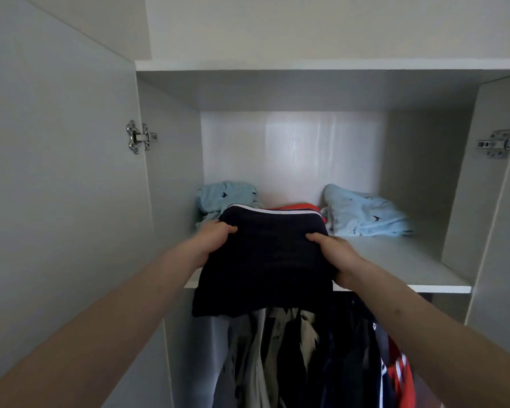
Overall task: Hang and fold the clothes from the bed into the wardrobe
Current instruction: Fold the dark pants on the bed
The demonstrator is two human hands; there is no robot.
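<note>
I hold a folded dark navy garment (265,260) with a white stripe along its far edge, at the front of the wardrobe shelf (401,260). My left hand (214,238) grips its left side, thumb on top. My right hand (336,254) grips its right side the same way. The garment's far end lies over the shelf and partly covers a red garment (301,206); its near end hangs past the shelf's front edge. Two light blue garments lie at the back of the shelf, one on the left (226,197) and one on the right (365,214).
Both wardrobe doors stand open, the left door (56,172) and the right door (501,201), each with a metal hinge. Below the shelf hang several clothes (306,357) in dark, beige and red colours. Another shelf board (306,64) runs above.
</note>
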